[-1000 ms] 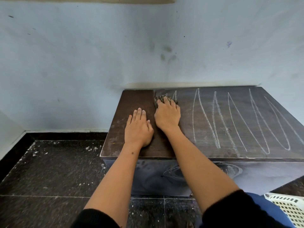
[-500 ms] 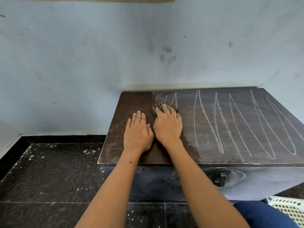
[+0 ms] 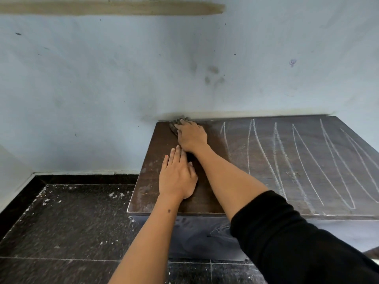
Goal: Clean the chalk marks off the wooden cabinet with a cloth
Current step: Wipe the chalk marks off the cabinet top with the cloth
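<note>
Head view, near to far: my left hand (image 3: 177, 177) lies flat, fingers straight, bracing on the wiped left strip of the cabinet (image 3: 147, 181). Beyond it, my right hand (image 3: 191, 136) has pushed the cloth (image 3: 177, 123) from mid-top up to the back edge against the wall (image 3: 102, 78), its grip bearing down on the wad, fingers curled over it. Chalk marks (image 3: 297, 160) to the right remain untouched; by my reckoning most of the job lies ahead.
</note>
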Tool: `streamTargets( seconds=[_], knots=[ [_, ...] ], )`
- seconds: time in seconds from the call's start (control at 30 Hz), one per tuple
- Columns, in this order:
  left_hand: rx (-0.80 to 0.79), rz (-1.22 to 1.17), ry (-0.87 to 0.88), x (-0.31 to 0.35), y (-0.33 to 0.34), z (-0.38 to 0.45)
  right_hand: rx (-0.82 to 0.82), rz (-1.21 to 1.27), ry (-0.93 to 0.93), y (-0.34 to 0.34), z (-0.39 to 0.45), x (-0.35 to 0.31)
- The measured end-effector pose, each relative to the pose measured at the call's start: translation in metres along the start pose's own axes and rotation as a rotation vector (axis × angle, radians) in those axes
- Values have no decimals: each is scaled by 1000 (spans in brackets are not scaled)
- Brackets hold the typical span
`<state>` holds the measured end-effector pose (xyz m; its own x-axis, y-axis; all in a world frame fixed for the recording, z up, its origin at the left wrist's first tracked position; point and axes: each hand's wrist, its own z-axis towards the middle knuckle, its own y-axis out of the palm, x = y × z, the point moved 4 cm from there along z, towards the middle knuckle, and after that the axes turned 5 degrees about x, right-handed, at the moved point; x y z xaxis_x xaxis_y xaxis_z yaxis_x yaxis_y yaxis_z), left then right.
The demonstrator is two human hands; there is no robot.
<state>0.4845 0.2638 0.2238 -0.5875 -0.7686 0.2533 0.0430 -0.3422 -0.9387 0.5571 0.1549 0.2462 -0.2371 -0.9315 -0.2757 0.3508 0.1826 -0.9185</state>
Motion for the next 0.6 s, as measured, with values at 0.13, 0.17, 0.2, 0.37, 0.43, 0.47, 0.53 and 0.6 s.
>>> streamTargets(
  seconds=[0.13, 0.17, 0.2, 0.37, 0.43, 0.47, 0.53, 0.6],
  knots=[
    [-13, 7, 6, -1, -1, -2, 86, -65, 130, -13, -1, 42],
    [-12, 11, 6, 0, -1, -2, 119, -84, 199, -16, -2, 57],
    [-9, 17, 7, 1, -1, -2, 144, -94, 275, -19, -4, 70],
    [6, 42, -3, 3, 1, -1, 173, -144, 456, -13, 1, 60],
    [7, 36, -5, 3, 1, -1, 148, -100, 273, -1, 12, 29],
    [5, 25, -2, 2, 1, 0, 112, -62, 157, 6, 16, 13],
    [-8, 6, 5, 1, 1, 0, 27, -7, -3, 13, 20, -9],
    [-8, 2, 6, 0, 0, 0, -16, 22, -57, 10, 20, -8]
  ],
)
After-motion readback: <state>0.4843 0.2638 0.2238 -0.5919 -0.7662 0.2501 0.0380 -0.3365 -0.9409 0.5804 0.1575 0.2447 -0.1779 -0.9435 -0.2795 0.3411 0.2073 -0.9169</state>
